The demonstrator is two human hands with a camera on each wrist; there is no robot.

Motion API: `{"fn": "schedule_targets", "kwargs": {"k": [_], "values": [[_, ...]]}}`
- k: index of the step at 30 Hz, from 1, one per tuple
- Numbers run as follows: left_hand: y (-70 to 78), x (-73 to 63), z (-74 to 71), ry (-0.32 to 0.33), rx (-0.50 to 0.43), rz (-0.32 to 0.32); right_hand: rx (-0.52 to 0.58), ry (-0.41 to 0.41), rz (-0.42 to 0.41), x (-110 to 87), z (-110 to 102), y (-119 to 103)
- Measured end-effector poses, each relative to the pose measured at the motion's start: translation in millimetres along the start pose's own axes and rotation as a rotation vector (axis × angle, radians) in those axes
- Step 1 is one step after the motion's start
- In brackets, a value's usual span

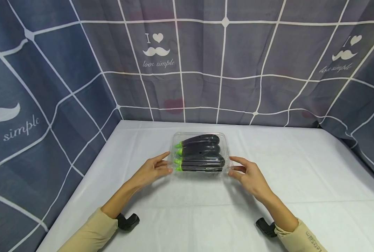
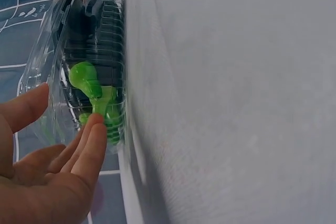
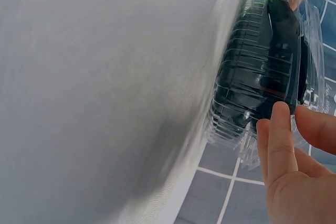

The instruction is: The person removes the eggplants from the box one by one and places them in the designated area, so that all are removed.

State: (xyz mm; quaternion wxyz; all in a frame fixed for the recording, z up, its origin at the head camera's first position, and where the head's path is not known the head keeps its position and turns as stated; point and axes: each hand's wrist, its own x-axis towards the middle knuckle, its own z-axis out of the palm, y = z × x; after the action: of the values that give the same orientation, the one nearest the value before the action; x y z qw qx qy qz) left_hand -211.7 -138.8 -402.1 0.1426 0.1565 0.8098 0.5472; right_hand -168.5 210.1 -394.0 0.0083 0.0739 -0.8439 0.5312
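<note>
A clear plastic clamshell box point(image 1: 199, 134) with a ribbed base lies on the white table, its lid down. Several dark purple eggplants point(image 1: 201, 150) with bright green stems lie side by side inside, stems toward the left. My left hand point(image 1: 153, 169) is at the box's left end; in the left wrist view its extended fingertips point(image 2: 96, 121) are right at the end wall near the stems, thumb apart by the lid. At the opposite end is my right hand point(image 1: 248, 176), whose fairly straight fingers point(image 3: 281, 140) reach the end wall, with the thumb beside the rim.
White cloth covers the table point(image 1: 199, 217). Dark grey-blue curtains point(image 1: 199, 91) with white grid lines stand behind it and along both sides. A black strap mount point(image 1: 128, 222) is on the left wrist, and a similar black mount point(image 1: 265, 227) on the right.
</note>
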Motion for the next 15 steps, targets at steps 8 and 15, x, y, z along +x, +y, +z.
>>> {"fn": "schedule_targets", "kwargs": {"k": [8, 15], "values": [[1.4, -0.8, -1.0, -0.033, -0.023, -0.007, 0.119, -0.019, -0.019, 0.7, 1.3, 1.3], [-0.9, -0.3, -2.7, -0.060, -0.022, 0.031, 0.127, -0.037, -0.018, -1.2, 0.6, 0.9]]}}
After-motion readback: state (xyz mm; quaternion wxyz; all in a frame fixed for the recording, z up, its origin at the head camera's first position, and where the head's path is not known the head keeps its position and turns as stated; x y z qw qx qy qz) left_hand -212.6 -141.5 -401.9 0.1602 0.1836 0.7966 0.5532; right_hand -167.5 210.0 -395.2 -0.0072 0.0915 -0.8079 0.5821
